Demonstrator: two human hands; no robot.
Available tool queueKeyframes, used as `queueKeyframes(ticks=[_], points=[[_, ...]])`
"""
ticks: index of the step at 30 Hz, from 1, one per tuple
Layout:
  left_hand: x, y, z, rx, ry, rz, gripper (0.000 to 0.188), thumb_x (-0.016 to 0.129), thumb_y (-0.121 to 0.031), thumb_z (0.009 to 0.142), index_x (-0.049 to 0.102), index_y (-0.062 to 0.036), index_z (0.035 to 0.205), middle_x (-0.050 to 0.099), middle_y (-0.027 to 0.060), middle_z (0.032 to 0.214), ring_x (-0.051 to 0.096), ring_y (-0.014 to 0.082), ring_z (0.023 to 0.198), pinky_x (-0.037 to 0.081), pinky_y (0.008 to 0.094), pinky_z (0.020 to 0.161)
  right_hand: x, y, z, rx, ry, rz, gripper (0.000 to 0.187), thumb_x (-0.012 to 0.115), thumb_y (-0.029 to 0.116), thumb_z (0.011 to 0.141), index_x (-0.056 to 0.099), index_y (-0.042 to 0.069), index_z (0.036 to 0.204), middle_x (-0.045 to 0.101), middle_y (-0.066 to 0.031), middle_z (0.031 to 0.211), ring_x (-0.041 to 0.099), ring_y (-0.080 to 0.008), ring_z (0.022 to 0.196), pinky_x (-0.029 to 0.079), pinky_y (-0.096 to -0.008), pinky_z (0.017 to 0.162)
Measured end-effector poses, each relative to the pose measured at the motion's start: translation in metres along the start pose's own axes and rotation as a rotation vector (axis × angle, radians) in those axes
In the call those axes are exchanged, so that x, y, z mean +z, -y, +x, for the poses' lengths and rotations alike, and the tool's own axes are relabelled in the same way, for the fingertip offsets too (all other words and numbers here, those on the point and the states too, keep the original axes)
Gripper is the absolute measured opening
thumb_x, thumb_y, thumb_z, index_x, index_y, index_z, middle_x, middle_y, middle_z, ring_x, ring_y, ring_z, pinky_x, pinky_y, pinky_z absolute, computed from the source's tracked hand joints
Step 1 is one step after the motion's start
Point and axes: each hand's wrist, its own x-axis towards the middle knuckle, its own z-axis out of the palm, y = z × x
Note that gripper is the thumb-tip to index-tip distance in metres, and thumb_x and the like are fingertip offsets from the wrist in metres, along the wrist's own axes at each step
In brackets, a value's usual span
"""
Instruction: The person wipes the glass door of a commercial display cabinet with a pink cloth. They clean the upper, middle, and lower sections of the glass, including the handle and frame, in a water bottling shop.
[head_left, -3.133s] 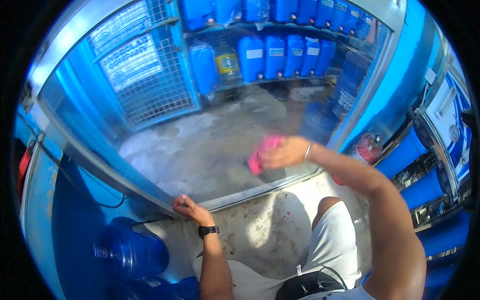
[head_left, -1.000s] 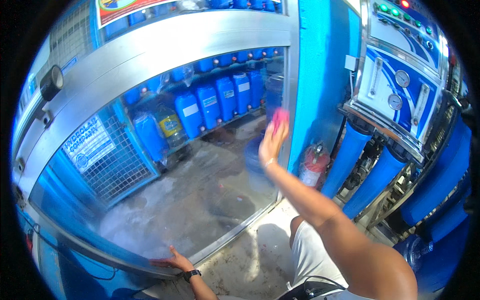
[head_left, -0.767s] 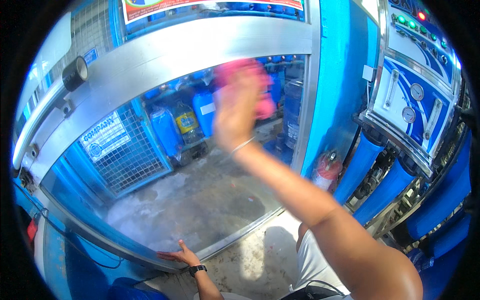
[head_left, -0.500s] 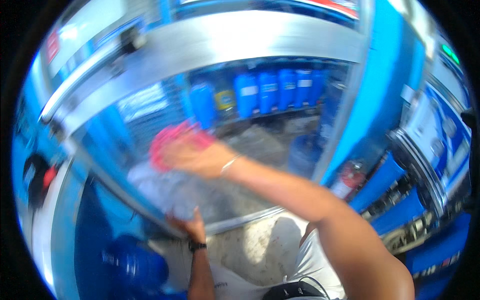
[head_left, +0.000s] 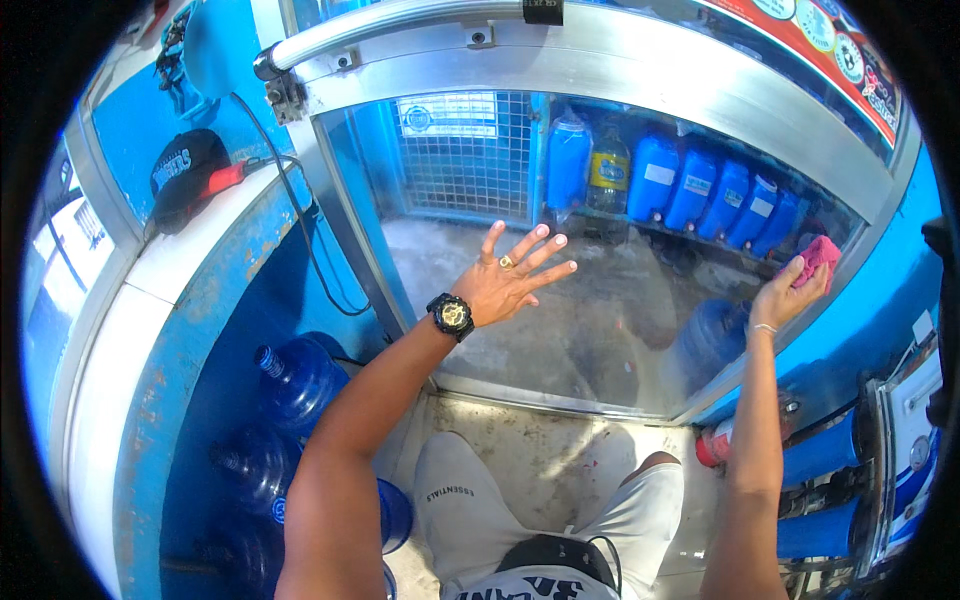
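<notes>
A glass door panel (head_left: 560,335) in a silver metal frame (head_left: 640,75) stands in front of me. My right hand (head_left: 780,302) grips a crumpled pink cloth (head_left: 822,262) at the right side of the glass, close to the frame's upright. Spread fingers show on my left hand (head_left: 498,285), which is empty and sits in front of the left half of the glass; whether it touches the pane I cannot tell. A black watch (head_left: 452,316) is on my left wrist. Through the glass, several blue jugs (head_left: 655,178) and a yellow-labelled bottle (head_left: 608,175) stand in a row.
Large blue water bottles (head_left: 305,380) stand at the lower left beside a white-topped ledge (head_left: 120,400). On that ledge rest a black cap (head_left: 190,175) and a cable. A red extinguisher-like cylinder (head_left: 715,443) and blue filter housings (head_left: 825,450) are at the lower right.
My right hand has carried the pink cloth from the left part of the glass to its right edge. My left hand has risen from low by the frame, with fingers now spread. The view has shifted.
</notes>
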Motion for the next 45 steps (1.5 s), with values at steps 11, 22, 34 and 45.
queueKeyframes(ticks=[11, 22, 34, 45], points=[[0.009, -0.002, -0.004, -0.015, 0.017, 0.007, 0.095, 0.070, -0.057, 0.086, 0.019, -0.0409, 0.164, 0.009, -0.0019, 0.174, 0.001, 0.0249, 0.161, -0.007, 0.0694, 0.123, 0.041, 0.170, -0.067, -0.756, 0.831, 0.086, 0.066, 0.078, 0.028, 0.086, 0.055, 0.034, 0.147, 0.048, 0.0029, 0.157, 0.043, -0.0263, 0.145, 0.024, -0.0539, 0.122], [0.014, 0.001, -0.006, 0.023, 0.009, 0.025, 0.088, 0.060, -0.058, 0.092, 0.015, -0.0410, 0.165, 0.006, -0.0015, 0.175, -0.002, 0.0260, 0.161, -0.011, 0.0701, 0.122, -0.021, -0.035, 0.048, -0.014, 0.253, 0.177, 0.066, 0.070, 0.037, 0.098, 0.047, -0.003, 0.145, 0.052, -0.0244, 0.139, 0.052, -0.0390, 0.127, 0.041, -0.0517, 0.110], [0.023, 0.000, -0.008, 0.044, -0.013, 0.048, 0.086, 0.057, -0.058, 0.093, 0.015, -0.0376, 0.166, 0.009, 0.0002, 0.174, -0.001, 0.0280, 0.161, -0.010, 0.0735, 0.120, 0.078, 0.155, -0.011, -0.203, -0.001, 0.089, 0.051, 0.066, 0.033, 0.100, 0.056, -0.005, 0.132, 0.055, -0.0233, 0.132, 0.049, -0.0391, 0.127, 0.036, -0.0483, 0.110], [-0.027, -0.034, -0.017, -0.457, -0.534, -1.021, 0.083, 0.084, -0.040, 0.083, 0.043, -0.0104, 0.148, 0.044, 0.0206, 0.151, 0.040, 0.0398, 0.143, 0.028, 0.0578, 0.120, 0.009, 0.263, -0.049, -0.099, 1.119, 0.878, 0.039, 0.057, 0.029, 0.105, 0.061, 0.009, 0.139, 0.055, -0.0152, 0.147, 0.051, -0.0396, 0.135, 0.034, -0.0500, 0.116]])
